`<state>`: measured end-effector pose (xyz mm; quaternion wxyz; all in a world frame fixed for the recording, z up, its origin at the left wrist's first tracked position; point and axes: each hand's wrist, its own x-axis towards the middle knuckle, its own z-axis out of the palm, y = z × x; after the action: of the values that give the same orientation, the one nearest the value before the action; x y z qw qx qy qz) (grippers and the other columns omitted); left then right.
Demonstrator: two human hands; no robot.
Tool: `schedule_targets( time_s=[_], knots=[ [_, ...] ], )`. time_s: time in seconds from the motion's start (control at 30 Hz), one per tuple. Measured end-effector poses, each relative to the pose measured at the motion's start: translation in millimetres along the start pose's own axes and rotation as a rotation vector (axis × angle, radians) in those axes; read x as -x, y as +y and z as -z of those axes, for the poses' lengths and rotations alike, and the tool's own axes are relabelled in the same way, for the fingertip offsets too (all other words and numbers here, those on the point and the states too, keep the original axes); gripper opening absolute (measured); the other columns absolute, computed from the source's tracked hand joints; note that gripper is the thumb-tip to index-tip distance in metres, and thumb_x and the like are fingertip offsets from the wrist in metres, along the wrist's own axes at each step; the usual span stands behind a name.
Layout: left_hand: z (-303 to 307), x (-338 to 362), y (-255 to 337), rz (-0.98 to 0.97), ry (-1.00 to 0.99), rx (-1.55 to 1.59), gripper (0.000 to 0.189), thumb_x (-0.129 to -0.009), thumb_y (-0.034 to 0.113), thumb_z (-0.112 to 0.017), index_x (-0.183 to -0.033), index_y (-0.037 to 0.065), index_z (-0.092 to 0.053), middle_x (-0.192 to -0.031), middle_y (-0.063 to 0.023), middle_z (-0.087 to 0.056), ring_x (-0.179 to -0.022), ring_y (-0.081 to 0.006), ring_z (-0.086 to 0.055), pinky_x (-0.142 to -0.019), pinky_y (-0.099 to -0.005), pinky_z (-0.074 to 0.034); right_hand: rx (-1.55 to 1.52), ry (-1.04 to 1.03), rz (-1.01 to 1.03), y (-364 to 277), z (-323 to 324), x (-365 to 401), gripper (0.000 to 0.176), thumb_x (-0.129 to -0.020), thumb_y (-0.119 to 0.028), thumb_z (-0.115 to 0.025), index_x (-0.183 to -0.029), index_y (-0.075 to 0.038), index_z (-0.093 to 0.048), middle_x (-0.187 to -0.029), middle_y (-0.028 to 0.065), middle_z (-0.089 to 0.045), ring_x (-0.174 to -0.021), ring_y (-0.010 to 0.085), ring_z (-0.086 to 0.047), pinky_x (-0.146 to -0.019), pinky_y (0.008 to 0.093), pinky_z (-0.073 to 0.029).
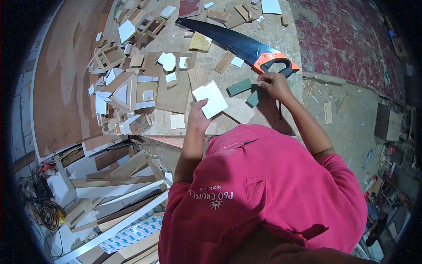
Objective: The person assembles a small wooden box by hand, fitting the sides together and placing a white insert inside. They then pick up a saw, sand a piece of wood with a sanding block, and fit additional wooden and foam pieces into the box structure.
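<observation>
My left hand (198,118) is closed on the near corner of a white square panel (212,100), thumb on its top face. My right hand (276,87) has its fingers curled together just below the handle of a handsaw (228,39), which has an orange and black grip. What sits in those fingers I cannot tell. Close to their tips lie two dark green blocks (239,87). A thin dark strip (280,111) shows below the right wrist. Beside the panel are a brown board piece (239,111) and a small white square (177,121).
Small wooden frames and white offcuts (127,94) crowd the left of the worktable (281,44). A yellowish block (200,42) lies near the saw blade. Timber scraps (118,176) and a coiled cable (49,215) fill the lower left. Red worn sheeting (338,39) lies right of the table.
</observation>
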<state>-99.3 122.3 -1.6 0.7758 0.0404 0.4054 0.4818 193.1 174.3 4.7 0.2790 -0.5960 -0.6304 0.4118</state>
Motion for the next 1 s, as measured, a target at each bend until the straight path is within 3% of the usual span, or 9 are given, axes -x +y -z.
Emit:
schedule_targets(
  time_s=[0.27, 0.37, 0.57, 0.67, 0.7, 0.73, 0.8, 0.87, 1.0],
  knots=[
    [-2.0, 2.3, -3.1, -0.059, -0.032, -0.076, 0.051, -0.083, 0.006, -0.049, -0.13, -0.002, -0.032, -0.123, -0.0197, -0.048, -0.113, -0.0372, -0.049, -0.096, -0.0565, -0.038, 0.309, -0.144, 0.157, -15.0, -7.5, -16.1, 0.023, -0.064, -0.011, -0.071, -0.087, -0.009, -0.069, -0.083, 0.0109, -0.061, -0.079, 0.0258, -0.06, -0.072, 0.0356, -0.048],
    [-2.0, 2.6, -3.1, -0.039, -0.039, -0.047, 0.05, -0.085, 0.008, -0.047, -0.131, -0.001, -0.031, -0.125, -0.0196, -0.047, -0.115, -0.0375, -0.048, -0.096, -0.0593, -0.037, 0.396, -0.123, 0.443, -12.3, -20.5, -17.1, 0.039, -0.062, -0.017, -0.072, -0.1, -0.009, -0.064, -0.102, 0.0114, -0.056, -0.096, 0.0301, -0.054, -0.08, 0.0388, -0.046],
    [0.4, 0.8, -2.6, -0.038, 0.004, 0.061, 0.05, -0.084, 0.006, -0.044, -0.132, 0.0, -0.03, -0.127, -0.0196, -0.046, -0.117, -0.0376, -0.045, -0.096, -0.0627, -0.035, 0.475, -0.246, 0.252, -8.9, -28.7, -25.8, 0.04, -0.067, -0.023, -0.069, -0.104, -0.008, -0.062, -0.1, 0.0118, -0.057, -0.087, 0.0296, -0.058, -0.076, 0.0405, -0.048],
    [-8.4, 4.6, -1.9, -0.055, -0.038, 0.033, 0.052, -0.084, 0.005, -0.044, -0.133, 0.001, -0.029, -0.128, -0.0187, -0.045, -0.117, -0.0372, -0.045, -0.096, -0.0619, -0.035, 0.533, -0.133, 0.169, -12.2, -32.6, -26.0, 0.034, -0.075, -0.026, -0.065, -0.103, -0.006, -0.062, -0.094, 0.0142, -0.059, -0.079, 0.028, -0.06, -0.069, 0.0389, -0.049],
    [-19.2, 9.3, -0.8, -0.092, -0.022, -0.034, 0.051, -0.082, 0.004, -0.046, -0.131, 0.0, -0.031, -0.126, -0.0166, -0.046, -0.115, -0.033, -0.048, -0.096, -0.0538, -0.039, 0.533, -0.13, 0.171, -6.7, -35.6, -26.2, 0.034, -0.075, -0.026, -0.065, -0.103, -0.006, -0.062, -0.094, 0.0142, -0.059, -0.079, 0.028, -0.06, -0.069, 0.0389, -0.049],
    [-27.0, 11.1, 0.2, -0.131, -0.007, -0.103, 0.051, -0.08, 0.003, -0.049, -0.129, -0.001, -0.033, -0.125, -0.0145, -0.047, -0.112, -0.0288, -0.051, -0.096, -0.0457, -0.043, 0.223, -0.208, 0.038, -0.1, -40.2, -27.3, 0.032, -0.078, -0.027, -0.063, -0.101, -0.006, -0.062, -0.086, 0.0119, -0.059, -0.073, 0.0237, -0.059, -0.064, 0.0359, -0.047],
    [-34.4, 8.7, 1.1, -0.177, -0.029, -0.125, 0.051, -0.081, 0.006, -0.048, -0.13, -0.001, -0.033, -0.125, -0.0146, -0.046, -0.113, -0.0289, -0.05, -0.096, -0.0455, -0.043, -0.093, -0.281, -0.083, -4.6, -41.9, -28.8, 0.03, -0.082, -0.028, -0.061, -0.1, -0.005, -0.062, -0.079, 0.0097, -0.06, -0.067, 0.0194, -0.057, -0.06, 0.0328, -0.046],
    [-37.7, 5.0, 0.3, -0.22, -0.045, -0.15, 0.051, -0.082, 0.009, -0.046, -0.13, 0.0, -0.032, -0.126, -0.0148, -0.046, -0.114, -0.029, -0.049, -0.096, -0.0454, -0.042, -0.587, -0.488, -0.247, -42.4, -33.7, -9.8, 0.029, -0.088, -0.029, -0.057, -0.099, -0.003, -0.061, -0.074, -0.0032, -0.055, -0.063, 0.005, -0.05, -0.058, 0.0205, -0.041],
    [-57.2, -7.1, 1.3, -0.178, -0.045, 0.106, 0.052, -0.09, 0.035, -0.032, -0.132, 0.004, -0.032, -0.128, -0.0167, -0.043, -0.122, -0.0322, -0.04, -0.097, -0.0473, -0.037, -0.381, -0.289, 0.157, -79.7, -52.8, 15.9, 0.04, -0.082, -0.03, -0.063, -0.11, -0.002, -0.058, -0.081, 0.0054, -0.061, -0.066, 0.0128, -0.056, -0.058, 0.0267, -0.046]
  ],
)
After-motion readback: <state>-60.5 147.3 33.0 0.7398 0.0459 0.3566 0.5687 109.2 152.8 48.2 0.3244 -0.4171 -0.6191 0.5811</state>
